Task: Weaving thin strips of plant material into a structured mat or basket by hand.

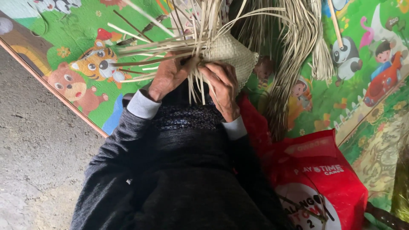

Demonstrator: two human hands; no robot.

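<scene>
1. Pale woven straw piece with a tight plaited face [232, 55] sits at lap height over the bright cartoon-printed play mat [85, 38], held between both hands.
2. Left hand [168, 76] has its fingers closed on a fan of loose flat straw strips [149, 51]; if that grip eased, the strips could spring out of order.
3. Right hand [223, 87] pinches hanging strands against the weave; pulling hard might crease or snap one.
4. Red plastic bag [315, 174] lies just beside, where stray ends could snag.
</scene>
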